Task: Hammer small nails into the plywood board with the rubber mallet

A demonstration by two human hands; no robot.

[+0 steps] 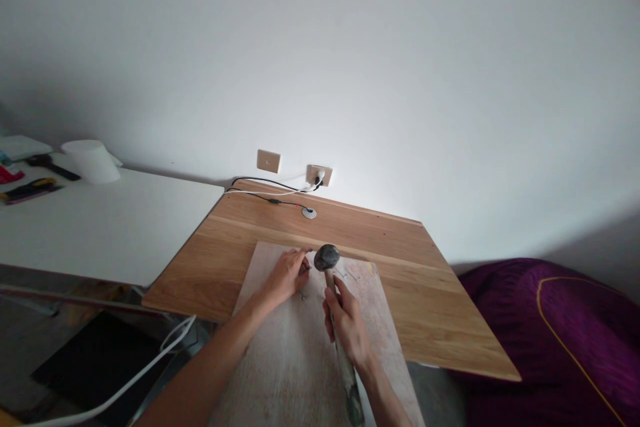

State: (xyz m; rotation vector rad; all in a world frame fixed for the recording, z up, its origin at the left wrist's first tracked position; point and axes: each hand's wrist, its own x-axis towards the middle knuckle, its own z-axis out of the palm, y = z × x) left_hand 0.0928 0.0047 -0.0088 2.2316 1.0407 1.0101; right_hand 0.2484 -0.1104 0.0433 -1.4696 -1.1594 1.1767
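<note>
My right hand is wrapped round the handle of a hammer. The hammer has a dark, blunt head and a worn wooden handle that runs down toward me. To the left of the head, my left hand is closed in a pinch low over a pale wooden board. A thin dark nail shows at its fingertips, partly hidden by the fingers. Just below that hand, a small nail is on the board. Two more thin nails lie to the right of the hammer head.
Beneath the board is a wooden tabletop against the wall. Cables run to a wall socket. A white table at left bears a paper roll and tools. A purple beanbag stands at right.
</note>
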